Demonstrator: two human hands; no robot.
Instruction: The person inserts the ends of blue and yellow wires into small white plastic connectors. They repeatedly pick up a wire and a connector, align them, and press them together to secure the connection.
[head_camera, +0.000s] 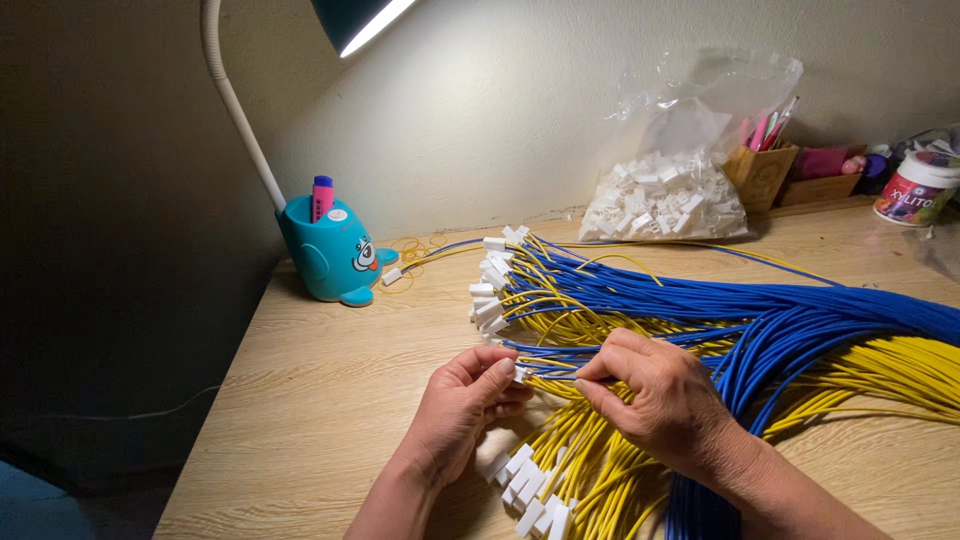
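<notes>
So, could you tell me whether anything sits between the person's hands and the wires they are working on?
Nothing visible does. The left hand and right hand already pinch the same blue and yellow wires between their fingertips, at the near edge of the wire bundle spread over the wooden table.

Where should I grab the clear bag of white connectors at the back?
Probably by the loose, crumpled top of the clear bag, coming from above and in front. The white connectors fill only its lower half, so the empty plastic above gathers easily; the wall closes off the back.
</notes>
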